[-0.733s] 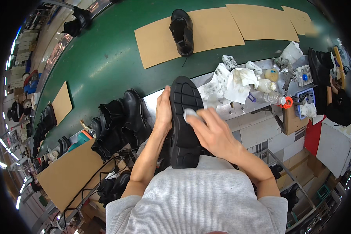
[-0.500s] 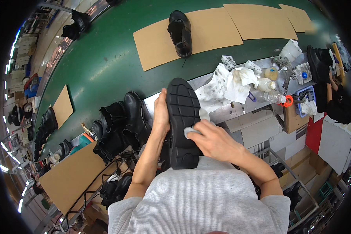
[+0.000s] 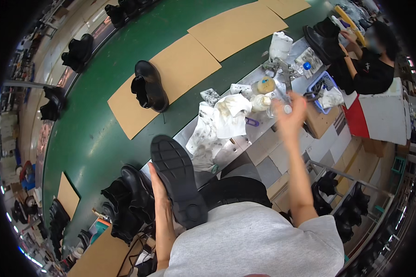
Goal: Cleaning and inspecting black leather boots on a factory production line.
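Observation:
My left hand (image 3: 159, 187) grips the side of a black shoe (image 3: 173, 177), held with its treaded sole facing me above my lap. Over the right part of the bench, my right hand (image 3: 291, 117) is at a clear plastic bottle (image 3: 273, 109) with a pale cap. Motion blurs its fingers, so whether they are closed round the bottle cannot be made out. Beside the bottle lie a stained white cloth (image 3: 231, 113), a squat jar (image 3: 265, 85) of yellowish contents and a whitish bottle (image 3: 260, 103). A greyish crumpled cloth (image 3: 203, 159) hangs at the bench edge near the shoe.
Another black shoe (image 3: 149, 87) stands on a cardboard sheet (image 3: 194, 55) on the green table (image 3: 97, 134). Several black boots (image 3: 136, 189) crowd my left. At far right are a blue basket (image 3: 322, 83) and a co-worker (image 3: 374, 64) handling boots. A metal rack (image 3: 351, 180) holds footwear.
My right hand has left the sole, where it held a pale cloth, and moved right to the bottle. My left hand keeps the shoe. The view has turned rightward.

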`<action>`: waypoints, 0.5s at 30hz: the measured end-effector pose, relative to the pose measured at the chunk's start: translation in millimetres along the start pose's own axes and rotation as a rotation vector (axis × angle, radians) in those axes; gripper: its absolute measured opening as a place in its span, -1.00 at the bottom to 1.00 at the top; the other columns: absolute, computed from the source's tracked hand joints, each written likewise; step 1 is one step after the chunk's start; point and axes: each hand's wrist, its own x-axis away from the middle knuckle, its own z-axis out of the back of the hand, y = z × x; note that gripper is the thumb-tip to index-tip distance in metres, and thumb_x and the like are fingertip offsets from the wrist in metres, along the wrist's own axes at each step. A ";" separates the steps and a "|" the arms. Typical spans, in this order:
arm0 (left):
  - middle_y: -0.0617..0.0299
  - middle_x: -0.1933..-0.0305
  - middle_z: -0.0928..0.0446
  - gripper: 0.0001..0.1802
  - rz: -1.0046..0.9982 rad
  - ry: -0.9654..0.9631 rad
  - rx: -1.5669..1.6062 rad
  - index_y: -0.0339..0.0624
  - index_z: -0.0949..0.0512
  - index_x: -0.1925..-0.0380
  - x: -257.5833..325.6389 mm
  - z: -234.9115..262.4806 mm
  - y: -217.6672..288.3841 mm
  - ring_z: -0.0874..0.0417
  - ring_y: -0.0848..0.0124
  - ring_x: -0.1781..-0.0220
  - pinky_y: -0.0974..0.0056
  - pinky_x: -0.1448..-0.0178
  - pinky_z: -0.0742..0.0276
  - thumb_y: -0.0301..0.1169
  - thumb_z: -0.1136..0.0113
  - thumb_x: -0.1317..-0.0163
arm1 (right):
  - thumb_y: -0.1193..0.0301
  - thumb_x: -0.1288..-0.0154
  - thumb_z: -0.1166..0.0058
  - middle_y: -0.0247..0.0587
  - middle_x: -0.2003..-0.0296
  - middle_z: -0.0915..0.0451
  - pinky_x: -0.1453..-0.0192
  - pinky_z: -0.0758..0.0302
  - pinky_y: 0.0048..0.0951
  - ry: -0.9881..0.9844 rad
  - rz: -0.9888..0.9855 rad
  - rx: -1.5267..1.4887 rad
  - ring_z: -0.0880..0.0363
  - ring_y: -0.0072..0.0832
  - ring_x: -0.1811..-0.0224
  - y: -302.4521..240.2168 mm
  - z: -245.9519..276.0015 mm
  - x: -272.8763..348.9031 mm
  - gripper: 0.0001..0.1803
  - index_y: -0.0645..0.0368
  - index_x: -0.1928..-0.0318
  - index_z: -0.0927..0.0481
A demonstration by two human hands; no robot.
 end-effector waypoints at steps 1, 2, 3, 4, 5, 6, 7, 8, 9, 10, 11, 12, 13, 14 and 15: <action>0.08 -0.11 -0.48 -0.23 -0.012 0.014 0.003 -0.29 -0.35 -0.18 -12.2 -7.1 5.0 -0.56 0.26 -0.05 0.26 -0.14 -0.47 0.20 0.27 -0.34 | 0.25 -0.08 -0.31 -0.03 0.04 -0.50 -0.10 -0.37 -0.36 -0.005 -0.186 -0.105 -0.45 -0.33 0.00 58.8 -3.6 -32.9 -0.39 0.41 -0.03 -0.43; 0.07 -0.10 -0.48 -0.23 0.022 -0.061 0.115 -0.29 -0.36 -0.17 -33.5 -14.7 5.2 -0.57 0.26 -0.05 0.26 -0.12 -0.49 0.21 0.28 -0.33 | 0.16 -0.06 -0.34 0.08 -0.05 -0.49 -0.18 -0.34 -0.38 -0.102 -0.261 -0.126 -0.45 -0.28 -0.08 119.2 -4.8 -62.5 -0.25 0.47 -0.11 -0.39; 0.07 -0.09 -0.49 -0.22 0.039 -0.112 0.230 -0.29 -0.37 -0.16 -50.7 -14.6 6.2 -0.57 0.26 -0.04 0.25 -0.11 -0.50 0.22 0.29 -0.33 | 0.16 -0.03 -0.36 0.12 -0.09 -0.46 -0.24 -0.30 -0.40 -0.270 -0.305 -0.176 -0.44 -0.26 -0.14 166.1 -13.2 -87.9 -0.20 0.47 -0.15 -0.38; 0.07 -0.10 -0.48 -0.21 0.003 -0.192 0.193 -0.28 -0.37 -0.17 -97.6 7.9 -23.4 -0.57 0.26 -0.04 0.25 -0.10 -0.51 0.23 0.30 -0.32 | 0.20 -0.04 -0.35 0.10 -0.11 -0.45 -0.28 -0.27 -0.39 -0.435 -0.378 -0.372 -0.43 -0.26 -0.16 192.8 -23.9 -105.0 -0.23 0.45 -0.16 -0.38; 0.07 -0.10 -0.48 -0.20 -0.046 -0.244 0.152 -0.28 -0.36 -0.17 -132.8 32.1 -44.9 -0.57 0.27 -0.04 0.25 -0.09 -0.51 0.24 0.31 -0.32 | 0.23 -0.07 -0.33 -0.01 -0.04 -0.51 -0.16 -0.38 -0.44 -0.554 -0.347 -0.491 -0.50 -0.37 -0.05 196.4 -39.9 -111.9 -0.32 0.41 -0.11 -0.44; 0.05 -0.06 -0.50 -0.35 -0.306 -0.246 -0.224 -0.28 -0.37 -0.16 -145.1 20.6 -46.7 -0.56 0.20 -0.05 0.18 -0.09 -0.51 0.01 0.13 -0.26 | 0.22 -0.10 -0.30 -0.10 0.02 -0.54 -0.05 -0.43 -0.47 -0.672 -0.371 -0.461 -0.52 -0.45 0.05 209.9 -50.0 -122.7 -0.39 0.37 -0.07 -0.47; 0.02 -0.02 -0.52 -0.46 -0.543 -0.235 -0.620 -0.27 -0.37 -0.15 -153.0 1.9 -44.8 -0.54 0.14 -0.07 0.11 -0.09 -0.50 -0.22 -0.05 -0.20 | 0.21 -0.13 -0.28 -0.19 0.09 -0.57 0.06 -0.47 -0.51 -0.786 -0.393 -0.428 -0.53 -0.53 0.15 216.1 -63.7 -130.4 -0.45 0.33 -0.03 -0.51; 0.07 -0.07 -0.49 -0.34 -0.317 -0.168 -0.255 -0.27 -0.35 -0.18 -152.0 -21.6 -29.8 -0.55 0.23 -0.06 0.20 -0.09 -0.50 0.02 0.15 -0.26 | 0.21 -0.13 -0.28 -0.19 0.09 -0.57 0.06 -0.47 -0.51 -0.823 -0.374 -0.453 -0.53 -0.53 0.15 210.5 -78.2 -132.1 -0.45 0.33 -0.03 -0.51; 0.12 -0.12 -0.46 -0.17 -0.099 -0.107 0.114 -0.27 -0.33 -0.21 -139.0 -49.9 -10.3 -0.56 0.31 -0.05 0.28 -0.09 -0.50 0.27 0.34 -0.31 | 0.19 -0.14 -0.28 -0.27 0.19 -0.57 0.18 -0.44 -0.54 -0.761 -0.511 -0.597 -0.50 -0.60 0.24 198.6 -88.4 -131.7 -0.53 0.28 0.06 -0.55; 0.12 -0.12 -0.46 -0.17 -0.097 -0.093 0.108 -0.27 -0.33 -0.21 -116.5 -91.2 7.9 -0.56 0.31 -0.05 0.28 -0.09 -0.50 0.27 0.34 -0.31 | 0.18 -0.14 -0.27 -0.35 0.29 -0.58 0.30 -0.41 -0.58 -0.673 -0.668 -0.721 -0.47 -0.66 0.33 195.0 -89.4 -131.8 -0.60 0.23 0.15 -0.60; 0.12 -0.13 -0.46 -0.17 -0.105 -0.012 0.034 -0.26 -0.31 -0.22 -87.6 -137.8 32.9 -0.55 0.32 -0.05 0.30 -0.10 -0.49 0.27 0.36 -0.31 | 0.18 -0.14 -0.27 -0.35 0.29 -0.58 0.30 -0.41 -0.58 -0.676 -0.679 -0.727 -0.47 -0.66 0.33 198.0 -88.1 -134.0 -0.60 0.23 0.15 -0.60; 0.13 -0.13 -0.46 -0.17 -0.121 0.074 -0.038 -0.24 -0.30 -0.24 -70.0 -162.3 48.1 -0.55 0.34 -0.06 0.32 -0.10 -0.48 0.27 0.37 -0.32 | 0.17 -0.16 -0.25 -0.38 0.31 -0.59 0.30 -0.40 -0.58 -0.680 -0.549 -0.685 -0.47 -0.65 0.35 196.9 -87.1 -136.6 -0.61 0.23 0.16 -0.60; 0.13 -0.13 -0.46 -0.17 -0.127 0.085 -0.044 -0.24 -0.30 -0.24 -70.4 -167.5 49.5 -0.55 0.34 -0.06 0.32 -0.10 -0.48 0.27 0.37 -0.32 | 0.16 -0.18 -0.23 -0.40 0.33 -0.59 0.30 -0.39 -0.58 -0.682 -0.417 -0.642 -0.46 -0.65 0.37 189.4 -84.2 -139.6 -0.62 0.22 0.16 -0.60; 0.13 -0.13 -0.46 -0.17 -0.159 0.040 -0.065 -0.23 -0.29 -0.25 -74.1 -171.0 48.1 -0.55 0.34 -0.06 0.33 -0.11 -0.47 0.28 0.38 -0.32 | 0.18 -0.19 -0.23 -0.39 0.32 -0.59 0.22 -0.42 -0.59 -0.727 -0.392 -0.609 -0.48 -0.65 0.32 184.4 -73.7 -141.9 -0.60 0.24 0.13 -0.58; 0.12 -0.14 -0.45 -0.16 -0.189 -0.006 -0.084 -0.22 -0.28 -0.25 -80.0 -170.9 46.0 -0.54 0.35 -0.07 0.34 -0.12 -0.46 0.28 0.39 -0.32 | 0.18 -0.19 -0.23 -0.39 0.32 -0.59 0.22 -0.42 -0.59 -0.730 -0.397 -0.616 -0.48 -0.65 0.32 166.9 -57.6 -141.6 -0.60 0.24 0.13 -0.58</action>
